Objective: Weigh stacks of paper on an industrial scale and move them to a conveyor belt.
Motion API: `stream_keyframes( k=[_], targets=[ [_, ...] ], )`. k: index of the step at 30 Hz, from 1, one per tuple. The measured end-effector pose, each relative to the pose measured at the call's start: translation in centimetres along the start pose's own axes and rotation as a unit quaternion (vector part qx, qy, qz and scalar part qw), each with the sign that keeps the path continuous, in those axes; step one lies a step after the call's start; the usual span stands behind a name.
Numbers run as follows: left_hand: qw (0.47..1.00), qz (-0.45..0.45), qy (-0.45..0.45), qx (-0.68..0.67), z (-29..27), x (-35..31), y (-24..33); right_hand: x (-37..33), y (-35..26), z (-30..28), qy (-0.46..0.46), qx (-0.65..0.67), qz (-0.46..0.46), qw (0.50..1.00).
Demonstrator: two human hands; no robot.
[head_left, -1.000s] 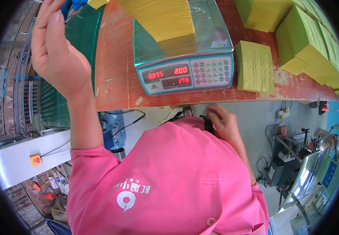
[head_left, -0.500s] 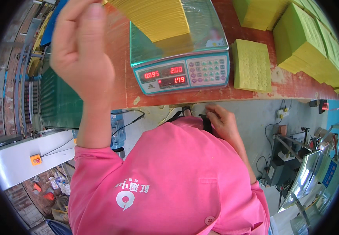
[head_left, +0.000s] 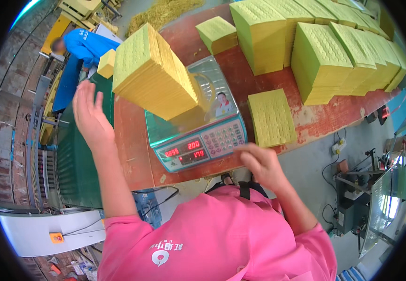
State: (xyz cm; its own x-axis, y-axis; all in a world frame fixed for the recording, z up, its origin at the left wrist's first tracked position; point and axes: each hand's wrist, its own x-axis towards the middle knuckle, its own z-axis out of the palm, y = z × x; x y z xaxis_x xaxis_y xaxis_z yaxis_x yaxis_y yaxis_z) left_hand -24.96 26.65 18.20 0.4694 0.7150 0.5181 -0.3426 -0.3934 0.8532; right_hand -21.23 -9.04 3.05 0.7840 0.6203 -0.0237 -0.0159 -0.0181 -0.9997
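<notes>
A tall stack of yellow embossed paper sheets (head_left: 153, 77) rests on the pan of a teal-edged digital scale (head_left: 226, 86), overhanging its left side. Red digits glow on the display at the scale's front. My left hand (head_left: 93, 117) is raised just left of the stack, fingers stretched and nothing in them, apart from the paper. Over the table's front edge, by the keypad's right corner, hovers my right hand (head_left: 263, 165). Its fingers are curled in with no object showing, and the tips are slightly blurred. Right of the scale lies a lower pile of yellow sheets (head_left: 272, 118).
Tall yellow paper stacks (head_left: 322, 63) crowd the red wooden table's (head_left: 135, 154) right rear, with a smaller block (head_left: 216, 33) behind the scale. A green conveyor belt (head_left: 78, 159) runs along the left. Beyond, a person in blue (head_left: 83, 44) bends near another yellow block (head_left: 106, 63).
The view has tilted up and shows more of the table. My left hand has opened and now sits beside the stack; my right hand has risen from my lap toward the scale.
</notes>
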Motion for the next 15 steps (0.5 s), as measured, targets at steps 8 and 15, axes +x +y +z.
stream_keyframes(
  k=[8,15],
  targets=[
    [0.866,-0.409,-0.262,-0.121,1.0,7.1,-5.2,23.5,-1.8,5.8,0.102,0.018,-0.138,0.985],
    [0.837,-0.449,-0.300,-0.095,2.0,7.8,-6.3,29.0,0.2,10.5,0.110,0.006,-0.105,0.988]
  ],
)
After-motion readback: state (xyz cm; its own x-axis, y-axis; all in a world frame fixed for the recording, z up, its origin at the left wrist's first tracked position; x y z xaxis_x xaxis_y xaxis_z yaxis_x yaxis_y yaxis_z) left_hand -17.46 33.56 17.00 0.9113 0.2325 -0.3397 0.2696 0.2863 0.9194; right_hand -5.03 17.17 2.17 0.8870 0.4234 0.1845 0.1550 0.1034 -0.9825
